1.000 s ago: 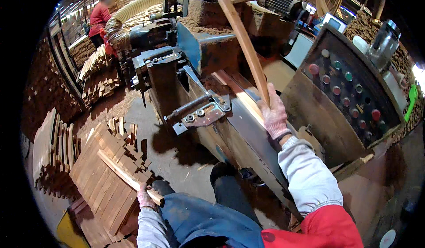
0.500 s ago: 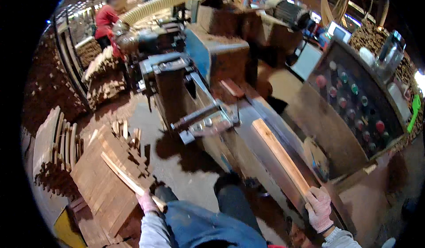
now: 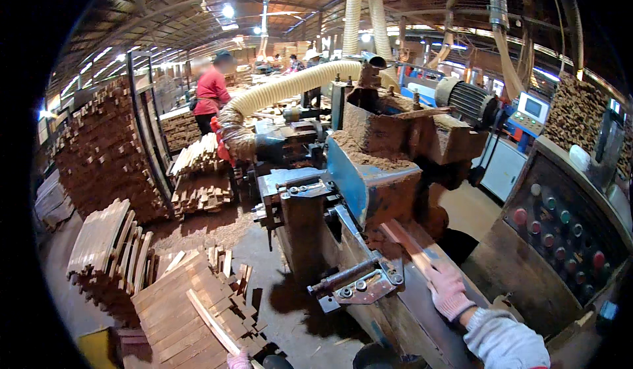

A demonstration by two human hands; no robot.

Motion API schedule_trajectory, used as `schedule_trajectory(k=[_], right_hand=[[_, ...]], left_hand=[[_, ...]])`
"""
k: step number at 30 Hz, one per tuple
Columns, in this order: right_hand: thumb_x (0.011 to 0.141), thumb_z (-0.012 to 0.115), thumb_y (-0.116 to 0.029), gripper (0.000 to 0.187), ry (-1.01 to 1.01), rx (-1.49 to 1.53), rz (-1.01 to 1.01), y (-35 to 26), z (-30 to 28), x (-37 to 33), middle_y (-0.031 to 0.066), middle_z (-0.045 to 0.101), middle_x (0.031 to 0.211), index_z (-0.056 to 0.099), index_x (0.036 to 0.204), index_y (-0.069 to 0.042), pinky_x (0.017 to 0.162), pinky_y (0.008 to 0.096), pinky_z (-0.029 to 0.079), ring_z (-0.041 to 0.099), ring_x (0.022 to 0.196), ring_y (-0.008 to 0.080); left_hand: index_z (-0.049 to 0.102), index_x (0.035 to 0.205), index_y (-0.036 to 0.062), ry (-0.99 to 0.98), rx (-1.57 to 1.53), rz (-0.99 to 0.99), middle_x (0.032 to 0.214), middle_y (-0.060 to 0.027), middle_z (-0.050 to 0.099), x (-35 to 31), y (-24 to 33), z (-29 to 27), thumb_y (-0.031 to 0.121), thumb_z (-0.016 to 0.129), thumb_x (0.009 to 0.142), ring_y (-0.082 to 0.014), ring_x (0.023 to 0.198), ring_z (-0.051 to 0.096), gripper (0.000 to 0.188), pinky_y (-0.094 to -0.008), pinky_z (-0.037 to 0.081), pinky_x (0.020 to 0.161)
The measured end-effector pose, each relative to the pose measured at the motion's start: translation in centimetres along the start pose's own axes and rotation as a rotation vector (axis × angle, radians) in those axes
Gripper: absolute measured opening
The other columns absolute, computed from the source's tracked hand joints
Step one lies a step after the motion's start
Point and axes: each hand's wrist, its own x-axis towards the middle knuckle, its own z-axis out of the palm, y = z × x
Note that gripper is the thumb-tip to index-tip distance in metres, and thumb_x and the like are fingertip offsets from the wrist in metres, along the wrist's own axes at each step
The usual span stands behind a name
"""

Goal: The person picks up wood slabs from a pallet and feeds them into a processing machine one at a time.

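Note:
My right hand [image 3: 450,294], in a pinkish knit glove, is closed on the near part of a narrow wooden strip [image 3: 419,258] lying along the machine's metal bed [image 3: 440,323]. A darker reddish stretch of wood [image 3: 397,232] lies in line ahead, beside the blue, dust-covered housing [image 3: 346,181]; I cannot tell whether it is a separate piece. At the lower edge my left hand [image 3: 239,360], also gloved and partly cut off, grips the near end of another pale wooden strip [image 3: 210,318] above a stack of boards [image 3: 173,306].
A metal guide bracket [image 3: 359,283] juts out left of the bed. To the right stands a slanted control panel [image 3: 560,237] with coloured buttons. Wood piles [image 3: 105,237] stand on the left. A ribbed hose [image 3: 297,85] arches behind, near a person in red [image 3: 211,89].
My right hand has moved forward along the bed with its strip, toward the blue housing. The view has tilted up, so my left hand now shows only at the lower edge.

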Motion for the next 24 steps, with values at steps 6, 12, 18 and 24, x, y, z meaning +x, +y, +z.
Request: schedule_trajectory(k=[6, 12, 18, 24], right_hand=[[0.089, 0.074, -0.028, 0.081, 0.458, 0.716, 0.189, -2.0, -2.9, 16.4, 0.0118, 0.065, 0.11, 0.033, 0.154, -0.003, 0.097, 0.0395, 0.047, 0.06, 0.102, 0.0262], [0.08, 0.077, -0.062, 0.058, 0.451, 1.345, 0.469, -1.8, -13.7, 34.7, 0.0003, 0.057, 0.075, 0.064, 0.101, -0.011, 0.05, 0.0317, 0.049, 0.048, 0.052, 0.0103], [0.089, 0.069, -0.045, 0.042, 0.584, 1.244, 0.616, -2.0, -15.7, 38.5, 0.0075, 0.072, 0.075, 0.072, 0.092, -0.003, 0.057, 0.0352, 0.054, 0.066, 0.061, 0.0183], [0.089, 0.068, -0.047, 0.044, 0.696, 1.222, 0.518, -6.1, -19.4, 33.3, 0.0054, 0.07, 0.069, 0.072, 0.077, -0.004, 0.054, 0.0313, 0.051, 0.063, 0.055, 0.0147]], left_hand=[[0.065, 0.108, -0.0078, 0.029, -0.308, -0.09, 0.095, -0.0156, 0.069, 0.5, 0.6, -1.1, 0.034, 0.08, 0.075, -0.0275, 0.079, 0.064, 0.055, -0.0415, 0.054, 0.074], [0.064, 0.113, -0.0075, 0.05, -0.462, -0.056, 0.1, -0.0142, 0.066, -4.2, 3.6, -3.7, 0.027, 0.076, 0.083, -0.0253, 0.088, 0.061, 0.048, -0.0393, 0.052, 0.08], [0.062, 0.117, -0.0067, 0.088, -0.594, -0.026, 0.102, -0.0134, 0.065, -6.9, 3.9, -5.8, 0.026, 0.073, 0.087, -0.0247, 0.092, 0.06, 0.046, -0.0378, 0.05, 0.085], [0.056, 0.128, -0.0006, 0.059, -0.607, 0.439, 0.1, -0.0102, 0.064, -2.5, -2.8, -11.2, 0.03, 0.07, 0.092, -0.0233, 0.086, 0.06, 0.049, -0.0388, 0.052, 0.076]])
